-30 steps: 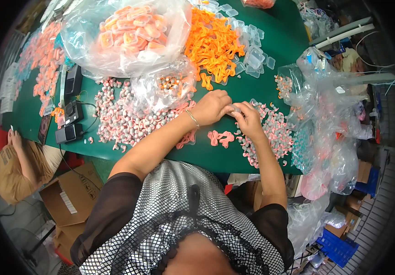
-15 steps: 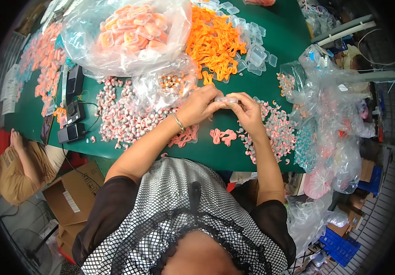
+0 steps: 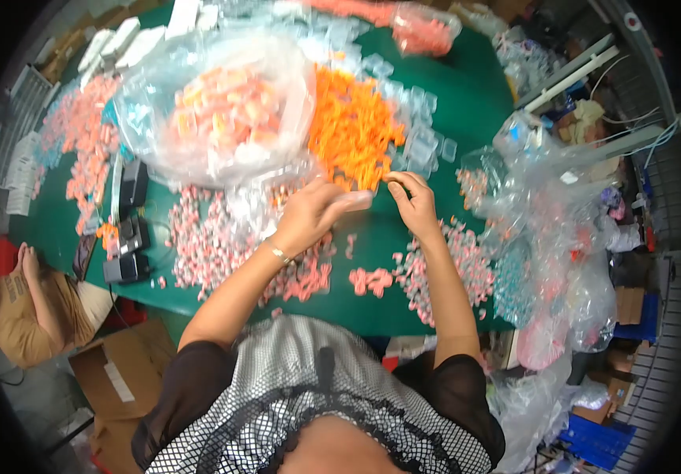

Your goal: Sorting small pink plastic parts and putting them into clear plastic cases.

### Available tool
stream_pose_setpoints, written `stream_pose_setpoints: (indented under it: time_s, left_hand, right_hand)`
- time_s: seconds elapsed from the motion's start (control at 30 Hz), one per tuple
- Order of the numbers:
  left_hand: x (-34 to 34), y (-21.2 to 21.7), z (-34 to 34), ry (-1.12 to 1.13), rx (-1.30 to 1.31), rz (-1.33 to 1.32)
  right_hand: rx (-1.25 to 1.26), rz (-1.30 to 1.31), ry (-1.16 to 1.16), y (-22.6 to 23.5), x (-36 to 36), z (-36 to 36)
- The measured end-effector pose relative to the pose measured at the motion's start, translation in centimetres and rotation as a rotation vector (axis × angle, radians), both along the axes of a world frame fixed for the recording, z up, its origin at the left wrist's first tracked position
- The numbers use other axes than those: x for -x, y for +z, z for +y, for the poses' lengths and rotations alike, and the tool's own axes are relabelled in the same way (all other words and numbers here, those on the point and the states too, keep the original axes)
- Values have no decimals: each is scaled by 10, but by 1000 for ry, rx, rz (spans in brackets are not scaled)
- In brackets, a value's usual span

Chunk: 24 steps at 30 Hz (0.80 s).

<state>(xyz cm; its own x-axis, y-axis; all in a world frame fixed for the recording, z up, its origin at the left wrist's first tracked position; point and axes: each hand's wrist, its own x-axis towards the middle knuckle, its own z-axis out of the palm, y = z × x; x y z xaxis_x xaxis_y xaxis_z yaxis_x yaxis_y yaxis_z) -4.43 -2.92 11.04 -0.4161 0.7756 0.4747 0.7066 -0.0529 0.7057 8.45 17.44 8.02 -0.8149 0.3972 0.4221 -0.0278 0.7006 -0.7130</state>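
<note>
My left hand (image 3: 309, 217) is closed on a small clear plastic case (image 3: 354, 201) with pinkish contents, blurred by motion. My right hand (image 3: 415, 205) is apart from the case, just right of it. Its thumb and forefinger tips come close together in a pinch; anything between them is too small to make out. Directly beyond both hands lies a heap of orange cord bundles (image 3: 352, 126). Pink cord bundles (image 3: 370, 280) rest on the green table (image 3: 348, 312) nearer to me. Small pink-and-grey pieces form one pile (image 3: 214, 253) on the left and another pile (image 3: 447, 268) under my right forearm.
A large clear bag (image 3: 147, 103) of orange-filled cases stands at the far left. Clear empty cases (image 3: 422, 142) lie beyond the right hand. Black devices (image 3: 127, 267) sit by the left edge. Plastic bags (image 3: 554, 245) crowd the right side. Another person (image 3: 36, 308) sits at left.
Both hands were together on the clear case. Now the right hand has let go and moved off to the right, while the left keeps the case. The whole view has shifted.
</note>
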Motion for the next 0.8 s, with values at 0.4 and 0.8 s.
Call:
stream_pose_setpoints:
  time_s: [0.4, 0.8]
  left_hand:
    - [177, 33, -69, 763, 111, 575]
    - [189, 13, -31, 767, 334, 708]
  right_hand:
    - [-289, -48, -491, -71, 2, 76]
    - [-408, -201, -153, -60, -53, -28]
